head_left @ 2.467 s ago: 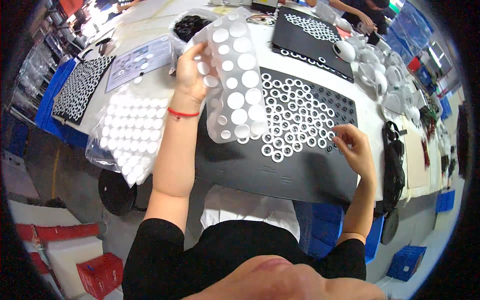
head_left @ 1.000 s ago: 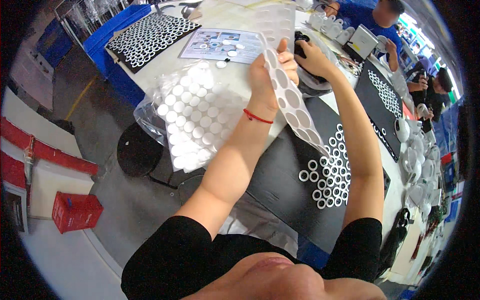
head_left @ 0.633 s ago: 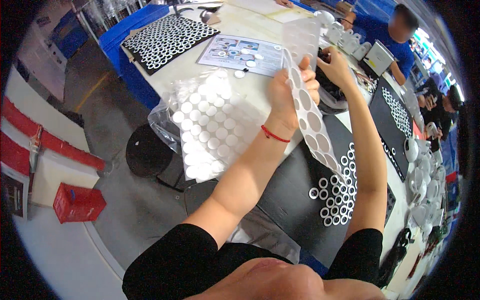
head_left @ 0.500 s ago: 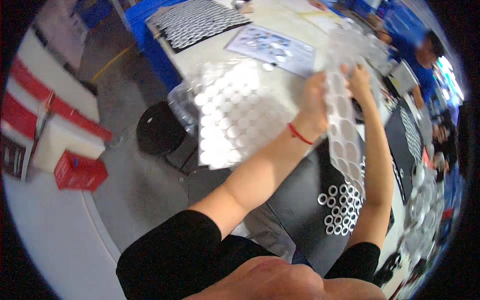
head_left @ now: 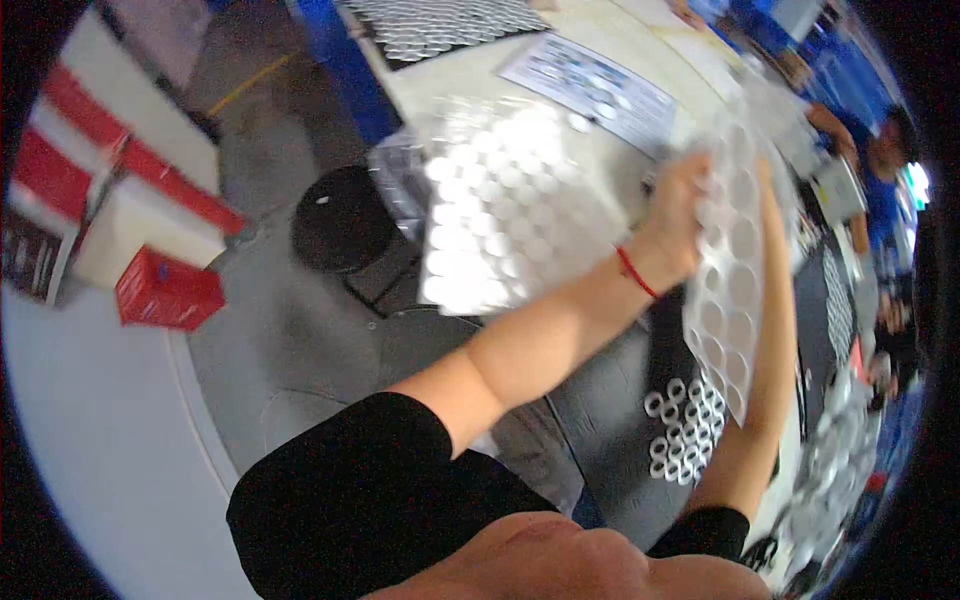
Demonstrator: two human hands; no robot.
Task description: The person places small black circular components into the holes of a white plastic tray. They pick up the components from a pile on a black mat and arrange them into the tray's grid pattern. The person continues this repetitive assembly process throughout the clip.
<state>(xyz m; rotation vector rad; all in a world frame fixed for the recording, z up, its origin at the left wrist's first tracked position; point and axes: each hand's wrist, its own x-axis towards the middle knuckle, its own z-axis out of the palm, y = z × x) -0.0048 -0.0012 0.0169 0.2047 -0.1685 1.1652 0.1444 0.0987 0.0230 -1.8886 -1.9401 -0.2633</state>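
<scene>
My left hand (head_left: 682, 210) is closed on the edge of a thin, whitish sheet with rows of round cutouts (head_left: 724, 262). This sheet hangs upright over the table and slants down toward me. My right forearm (head_left: 778, 335) runs up behind the sheet, which hides most of that hand; its fingers do not show. Below the sheet's lower end, several small white rings (head_left: 690, 436) lie in rows on a black surface (head_left: 620, 400). To the left of my left hand lies a white sheet of round discs (head_left: 500, 215) with clear plastic around it.
A black tray of grey ring-like pieces (head_left: 445, 28) lies at the far left of the table. Near it is a printed sheet (head_left: 600, 90) with loose discs. A black round stool (head_left: 343, 220) and a red box (head_left: 170, 288) stand left. Another person (head_left: 880, 150) is at the right.
The perforated sheet and both my hands sit further right in view, and more of the sheet faces me. My right hand has gone behind it. The whole view has shifted slightly.
</scene>
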